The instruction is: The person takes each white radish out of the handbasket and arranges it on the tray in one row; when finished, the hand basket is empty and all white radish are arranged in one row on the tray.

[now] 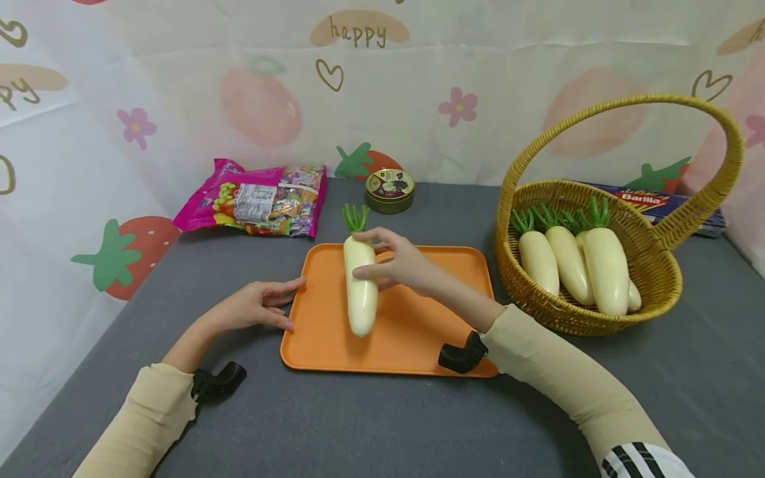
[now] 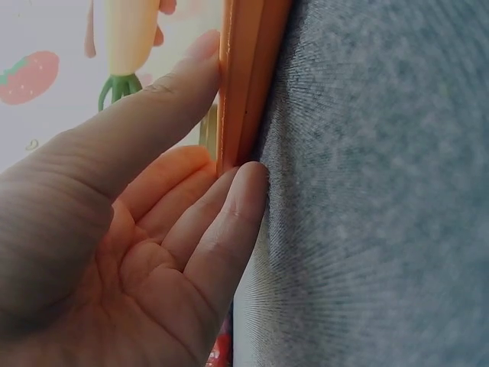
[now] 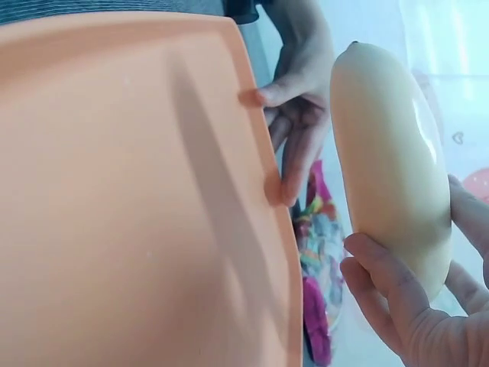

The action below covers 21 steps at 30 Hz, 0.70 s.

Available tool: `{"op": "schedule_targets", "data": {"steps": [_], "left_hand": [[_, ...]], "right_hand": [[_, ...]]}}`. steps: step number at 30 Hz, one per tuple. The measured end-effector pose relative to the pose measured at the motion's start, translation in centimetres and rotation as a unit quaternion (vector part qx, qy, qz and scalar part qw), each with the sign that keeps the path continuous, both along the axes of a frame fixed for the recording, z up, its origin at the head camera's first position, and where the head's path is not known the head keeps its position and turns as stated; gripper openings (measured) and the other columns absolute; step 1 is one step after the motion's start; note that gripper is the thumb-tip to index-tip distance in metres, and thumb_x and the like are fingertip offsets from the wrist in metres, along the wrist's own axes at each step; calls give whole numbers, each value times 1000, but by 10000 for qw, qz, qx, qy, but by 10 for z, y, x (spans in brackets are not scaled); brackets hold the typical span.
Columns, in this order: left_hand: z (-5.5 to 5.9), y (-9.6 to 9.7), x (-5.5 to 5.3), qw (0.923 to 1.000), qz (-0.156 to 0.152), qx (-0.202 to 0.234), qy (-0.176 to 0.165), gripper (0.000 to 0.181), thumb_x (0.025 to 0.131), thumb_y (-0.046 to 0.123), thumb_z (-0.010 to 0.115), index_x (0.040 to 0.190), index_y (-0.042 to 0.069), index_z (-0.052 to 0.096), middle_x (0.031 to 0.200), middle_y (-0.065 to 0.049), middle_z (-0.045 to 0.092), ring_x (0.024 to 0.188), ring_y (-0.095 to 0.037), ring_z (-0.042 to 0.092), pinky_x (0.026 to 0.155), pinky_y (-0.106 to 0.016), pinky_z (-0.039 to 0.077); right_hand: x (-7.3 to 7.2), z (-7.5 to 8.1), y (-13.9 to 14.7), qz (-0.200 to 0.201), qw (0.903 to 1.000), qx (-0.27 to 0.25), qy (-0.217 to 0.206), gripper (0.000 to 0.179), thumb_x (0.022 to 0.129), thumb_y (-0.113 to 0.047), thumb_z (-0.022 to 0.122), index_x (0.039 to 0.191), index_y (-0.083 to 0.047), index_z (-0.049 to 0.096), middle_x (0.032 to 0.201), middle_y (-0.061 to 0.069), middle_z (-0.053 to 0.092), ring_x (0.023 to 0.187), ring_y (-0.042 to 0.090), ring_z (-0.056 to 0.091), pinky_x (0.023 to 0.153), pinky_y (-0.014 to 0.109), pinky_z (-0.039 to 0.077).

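Note:
A white radish (image 1: pixel 361 299) with green leaf stubs is held above the orange tray (image 1: pixel 430 352), its leafy end towards the back. My right hand (image 1: pixel 397 262) grips it near the upper part, thumb on one side and fingers on the other. In the right wrist view the radish (image 3: pixel 393 160) hangs clear of the tray, whose surface shows a long shadow. My left hand (image 1: pixel 259 305) rests against the tray's left edge. In the left wrist view the thumb and fairly straight fingertips of this hand (image 2: pixel 145 222) touch the tray's rim (image 2: pixel 248 76).
A wicker basket (image 1: pixel 654 279) with several white radishes stands at the right. Behind it lies a blue Barilla box (image 1: pixel 711 222). A pink candy bag (image 1: pixel 257 199) and a round tin (image 1: pixel 390 191) sit at the back, before a printed curtain (image 1: pixel 382 99).

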<state>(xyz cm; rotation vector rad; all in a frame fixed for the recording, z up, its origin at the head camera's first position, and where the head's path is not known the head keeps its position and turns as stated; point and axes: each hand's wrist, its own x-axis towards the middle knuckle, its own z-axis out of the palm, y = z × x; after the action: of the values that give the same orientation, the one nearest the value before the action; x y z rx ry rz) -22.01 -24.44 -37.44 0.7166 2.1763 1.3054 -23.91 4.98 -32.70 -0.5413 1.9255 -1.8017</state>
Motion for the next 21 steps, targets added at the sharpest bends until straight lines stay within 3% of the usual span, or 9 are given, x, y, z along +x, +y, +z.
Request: {"op": "schedule_targets", "data": {"steps": [9,21], "left_hand": [[0,0,1,10000,42,10,-48,73,79,11,68,137,-5,27,141,-23,21,122,-34,32,89,-31,40],[0,0,1,9999,49,55,-101,74,80,13,68,138,-4,25,142,-22,19,123,-33,30,89,-31,40]], "right_hand": [[2,-3,-23,54,10000,-42,-37,52,80,-3,66,128,-7,44,120,17,38,102,32,46,62,42,53],[3,-15,-44,17,9995,291,-148,54,79,-5,68,127,-8,44,117,18,43,90,29,55,62,41,53]]}}
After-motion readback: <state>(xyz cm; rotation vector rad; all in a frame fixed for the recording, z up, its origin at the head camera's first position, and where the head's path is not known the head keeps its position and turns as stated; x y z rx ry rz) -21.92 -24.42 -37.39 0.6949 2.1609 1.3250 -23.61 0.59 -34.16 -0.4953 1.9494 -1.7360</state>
